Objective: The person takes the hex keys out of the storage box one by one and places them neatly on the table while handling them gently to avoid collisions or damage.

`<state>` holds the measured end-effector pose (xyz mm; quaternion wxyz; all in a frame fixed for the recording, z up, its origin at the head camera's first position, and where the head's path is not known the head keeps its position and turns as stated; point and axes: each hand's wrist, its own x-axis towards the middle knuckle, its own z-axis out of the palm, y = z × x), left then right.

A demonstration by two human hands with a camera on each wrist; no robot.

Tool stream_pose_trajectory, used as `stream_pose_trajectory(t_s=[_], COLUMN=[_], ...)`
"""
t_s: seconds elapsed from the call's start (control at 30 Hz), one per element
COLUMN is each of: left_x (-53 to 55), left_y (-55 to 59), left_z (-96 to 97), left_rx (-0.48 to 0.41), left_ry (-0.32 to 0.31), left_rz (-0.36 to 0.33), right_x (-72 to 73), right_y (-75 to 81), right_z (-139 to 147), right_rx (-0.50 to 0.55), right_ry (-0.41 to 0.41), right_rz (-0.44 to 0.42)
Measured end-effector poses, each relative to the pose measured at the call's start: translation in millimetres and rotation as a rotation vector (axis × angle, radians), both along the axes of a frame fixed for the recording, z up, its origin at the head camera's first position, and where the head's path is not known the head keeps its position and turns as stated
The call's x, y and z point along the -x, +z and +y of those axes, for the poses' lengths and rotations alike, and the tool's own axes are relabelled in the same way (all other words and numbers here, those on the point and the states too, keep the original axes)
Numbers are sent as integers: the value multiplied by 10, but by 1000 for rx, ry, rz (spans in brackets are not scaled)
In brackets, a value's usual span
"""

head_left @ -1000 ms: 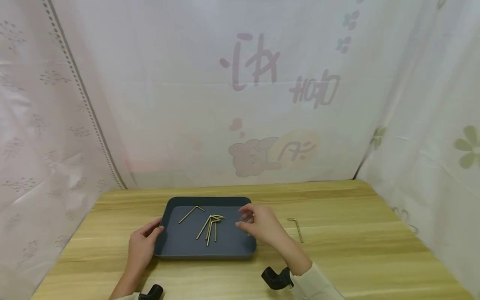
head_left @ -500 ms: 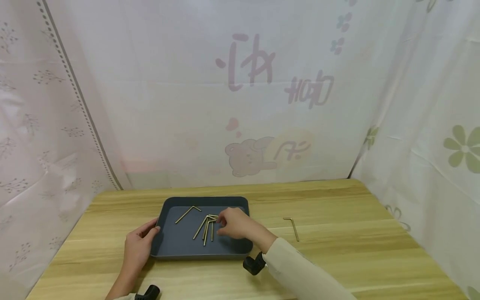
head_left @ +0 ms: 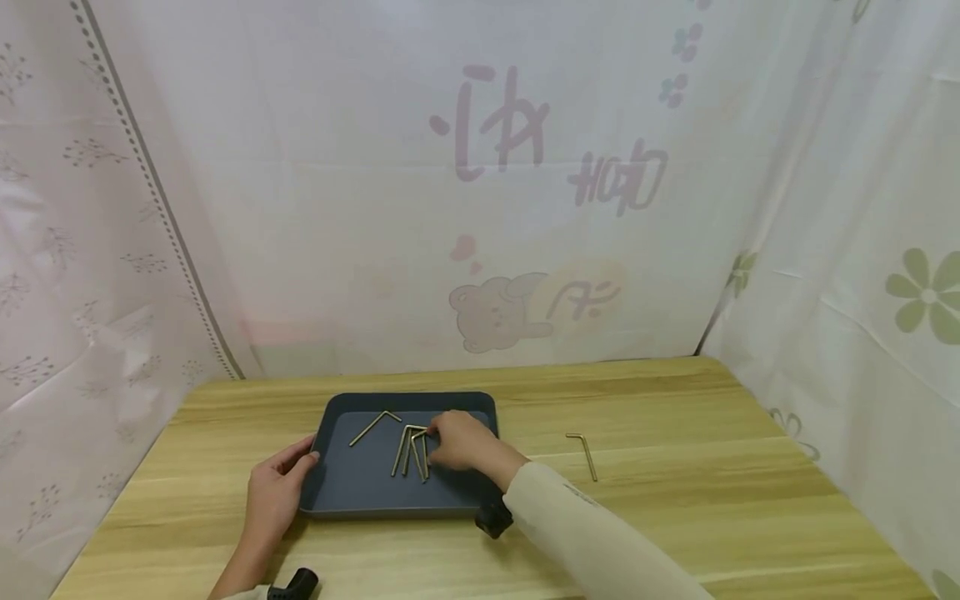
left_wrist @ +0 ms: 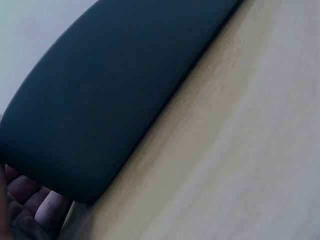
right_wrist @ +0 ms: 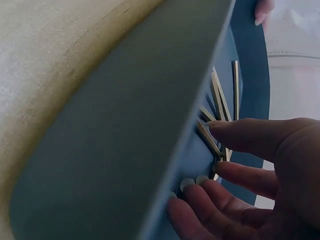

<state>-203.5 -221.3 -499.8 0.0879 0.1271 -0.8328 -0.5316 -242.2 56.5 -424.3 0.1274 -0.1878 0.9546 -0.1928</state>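
Observation:
My left hand (head_left: 276, 493) grips the left side of a dark grey rectangular tray (head_left: 352, 492), thumb at the rim and fingers along the outer wall. Inside the tray lies a cluster of several brass-coloured hex keys (head_left: 400, 452), their short arms bunched together. My right hand (head_left: 462, 443) reaches into the tray, its thumb and index finger pinching at a hex key (right_wrist: 209, 137) on the cluster's right side; the exact contact is partly hidden. Another hex key (head_left: 367, 428) lies apart, toward the tray's back left.
One more hex key (head_left: 588, 458) lies on the wooden table (head_left: 697, 483), right of the tray. Pale printed curtains (head_left: 360, 208) hang behind the table and at both sides. The near tray wall (right_wrist: 115, 130) fills much of the right wrist view.
My right hand has moved left and down into the tray, to the hex keys. The clustered keys have shifted and lie closer to parallel. My left hand stays on the tray.

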Motion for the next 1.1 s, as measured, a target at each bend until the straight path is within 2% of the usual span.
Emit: stream_pose_trajectory(t_s=[0.37,0.63,0.8,1.1], left_x=[-9,3,17,0], left_y=[4,-11,-27,-19], left_z=[-18,-16,-12,-5], left_rx=[-9,-4,4,6], left_ry=[11,4,-6,-5], left_rz=[6,8,21,25], right_x=[10,-10,-31,-73], right_y=[-7,-24,-12,17], right_z=[-172,-239,-218,-71], right_rx=[-57,-90,-67,17], right_ry=[-65,-101,-97,-46], right_rz=[83,103,121,69])
